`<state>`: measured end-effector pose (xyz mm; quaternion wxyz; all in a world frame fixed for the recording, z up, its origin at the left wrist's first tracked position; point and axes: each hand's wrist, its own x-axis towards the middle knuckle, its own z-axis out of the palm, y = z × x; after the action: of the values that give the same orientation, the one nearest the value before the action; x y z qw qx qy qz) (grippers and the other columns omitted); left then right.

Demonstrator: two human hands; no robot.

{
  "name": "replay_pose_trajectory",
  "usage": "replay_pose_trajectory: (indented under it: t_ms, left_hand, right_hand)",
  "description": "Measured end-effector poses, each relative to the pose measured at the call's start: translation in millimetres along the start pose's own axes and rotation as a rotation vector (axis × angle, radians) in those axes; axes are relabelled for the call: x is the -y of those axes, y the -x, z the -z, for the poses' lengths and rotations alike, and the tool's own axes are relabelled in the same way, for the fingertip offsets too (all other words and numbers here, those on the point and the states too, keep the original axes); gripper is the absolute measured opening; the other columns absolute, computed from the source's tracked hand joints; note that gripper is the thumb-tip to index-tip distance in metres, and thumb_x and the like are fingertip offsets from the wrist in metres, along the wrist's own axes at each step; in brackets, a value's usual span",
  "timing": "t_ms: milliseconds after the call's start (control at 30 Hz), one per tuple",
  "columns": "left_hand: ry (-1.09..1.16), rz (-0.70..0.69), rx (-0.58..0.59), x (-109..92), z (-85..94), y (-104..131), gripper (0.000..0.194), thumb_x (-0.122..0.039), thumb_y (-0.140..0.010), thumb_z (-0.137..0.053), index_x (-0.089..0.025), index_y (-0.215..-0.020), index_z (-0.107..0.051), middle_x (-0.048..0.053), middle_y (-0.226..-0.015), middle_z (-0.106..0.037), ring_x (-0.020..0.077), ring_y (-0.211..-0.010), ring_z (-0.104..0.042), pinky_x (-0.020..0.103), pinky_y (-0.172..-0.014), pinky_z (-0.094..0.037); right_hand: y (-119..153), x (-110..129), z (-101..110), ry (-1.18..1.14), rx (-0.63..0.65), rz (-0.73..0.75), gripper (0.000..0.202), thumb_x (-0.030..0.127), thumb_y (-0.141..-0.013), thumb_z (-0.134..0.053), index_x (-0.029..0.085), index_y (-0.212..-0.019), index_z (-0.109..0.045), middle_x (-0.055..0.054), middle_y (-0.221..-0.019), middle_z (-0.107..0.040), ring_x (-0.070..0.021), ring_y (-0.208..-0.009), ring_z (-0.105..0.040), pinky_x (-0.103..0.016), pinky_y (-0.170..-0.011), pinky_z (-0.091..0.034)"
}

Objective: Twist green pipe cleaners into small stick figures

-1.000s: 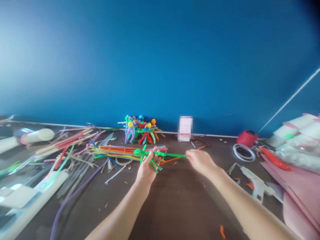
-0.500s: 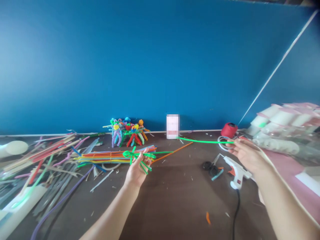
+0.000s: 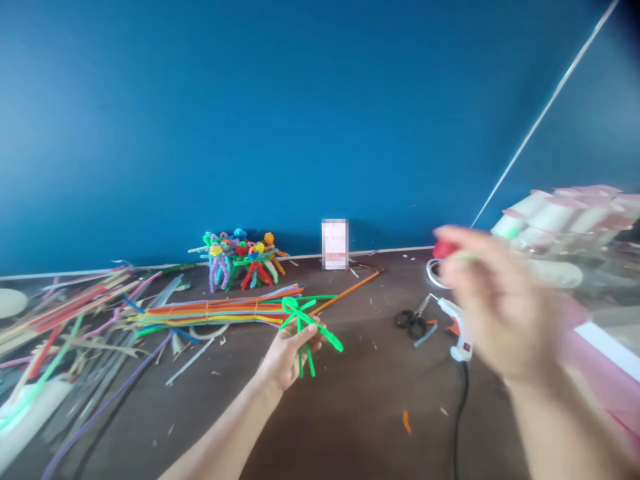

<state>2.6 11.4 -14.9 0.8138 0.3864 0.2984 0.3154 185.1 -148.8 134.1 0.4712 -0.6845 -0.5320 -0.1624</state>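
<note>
My left hand (image 3: pixel 293 350) is closed around a green pipe cleaner figure (image 3: pixel 300 305), which has a coiled head and thin limbs and is tilted above the table. My right hand (image 3: pixel 495 300) is raised at the right and smeared by motion. A pale green smear shows at its fingertips, the green pipe cleaner (image 3: pixel 467 256) seen nearly end-on; its length cannot be made out. Partly behind that hand are a red thread cone (image 3: pixel 444 249) and a white glue gun (image 3: pixel 460 333). Left of the glue gun lie black-handled scissors (image 3: pixel 413 323).
A bundle of coloured pipe cleaners (image 3: pixel 210 311) lies left of centre, before several finished pipe cleaner figures (image 3: pixel 240 257). Loose strips (image 3: pixel 100 333) cover the left side. White rolls (image 3: pixel 560 213) are piled at the right. The glue gun's black cord (image 3: pixel 460 420) runs toward me.
My left hand has turned the green figure, and its limbs now point down and right. My right hand has risen closer to the camera; the long green pipe cleaner no longer shows stretched leftward from it.
</note>
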Motion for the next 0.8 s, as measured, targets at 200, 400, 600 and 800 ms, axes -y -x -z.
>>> replay_pose_trajectory:
  t_ms: [200,400,600,800]
  left_hand:
    - [0.007,-0.03,0.025,6,-5.5,2,0.019,-0.021,-0.061,-0.071,-0.014,-0.075,-0.061,0.001,-0.064,-0.061,0.0104,-0.058,-0.058,0.019,-0.055,-0.045]
    - [0.111,-0.083,0.098,1,-1.8,0,0.036,-0.035,-0.064,-0.067,-0.017,-0.094,-0.06,0.006,-0.084,-0.064,0.0175,-0.076,-0.06,0.024,-0.06,-0.046]
    - [0.275,0.0,0.245,-19,7.4,-5,0.071,-0.068,-0.065,-0.042,-0.016,-0.112,-0.052,0.014,-0.107,-0.058,0.0256,-0.096,-0.055,0.035,-0.077,-0.045]
    - [-0.25,0.15,0.451,-16,-2.9,12,0.047,-0.04,-0.065,-0.065,-0.014,-0.104,-0.059,0.016,-0.098,-0.062,0.0243,-0.085,-0.059,0.027,-0.066,-0.044]
  right_hand:
    - [53,-5,-114,-0.199,0.634,-0.206,0.039,0.039,-0.071,-0.058,0.017,-0.102,-0.048,-0.003,-0.075,-0.06,-0.018,-0.068,-0.057,-0.029,-0.062,-0.042]
    - [57,-25,-124,-0.435,0.59,-0.334,0.012,0.027,-0.075,-0.052,0.017,-0.071,-0.057,0.002,-0.062,-0.056,-0.0122,-0.06,-0.05,-0.022,-0.056,-0.036]
    - [49,-49,-99,-0.604,0.737,-0.502,0.018,0.033,-0.075,-0.053,0.016,-0.069,-0.057,0.006,-0.052,-0.044,-0.007,-0.046,-0.037,-0.019,-0.045,-0.028]
    - [54,-39,-98,-0.315,0.944,-0.317,0.01,0.025,-0.067,-0.058,0.017,-0.065,-0.062,0.005,-0.053,-0.052,-0.0084,-0.051,-0.043,-0.018,-0.049,-0.032]
